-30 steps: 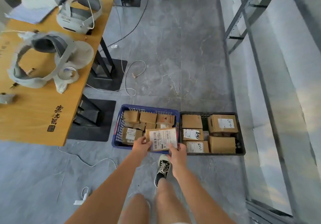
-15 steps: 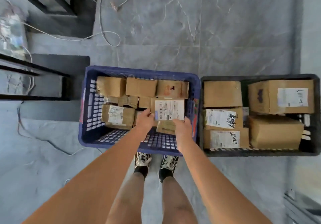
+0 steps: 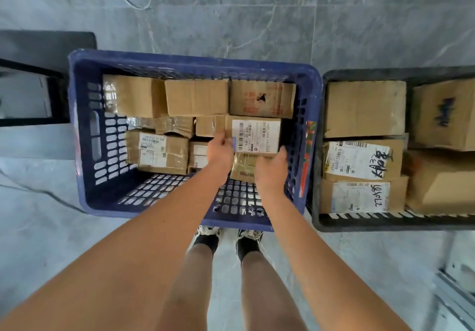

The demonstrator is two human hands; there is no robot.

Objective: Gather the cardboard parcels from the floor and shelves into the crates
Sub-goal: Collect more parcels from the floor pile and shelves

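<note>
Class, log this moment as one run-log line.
phase: placing | left hand and right hand: holding labelled parcel | location: inside blue crate | black crate: beside

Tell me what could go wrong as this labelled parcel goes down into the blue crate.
The labelled parcel sits on uneven smaller boxes, so it may tilt or slide once released. The right hand is low beside the blue crate wall and could get pinched. The left hand holds only the parcel's edge, a weak grip.

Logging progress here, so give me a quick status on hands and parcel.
Left hand and right hand both gripping the labelled parcel. Parcel inside the blue crate, over other boxes. Nothing in the way.
</note>
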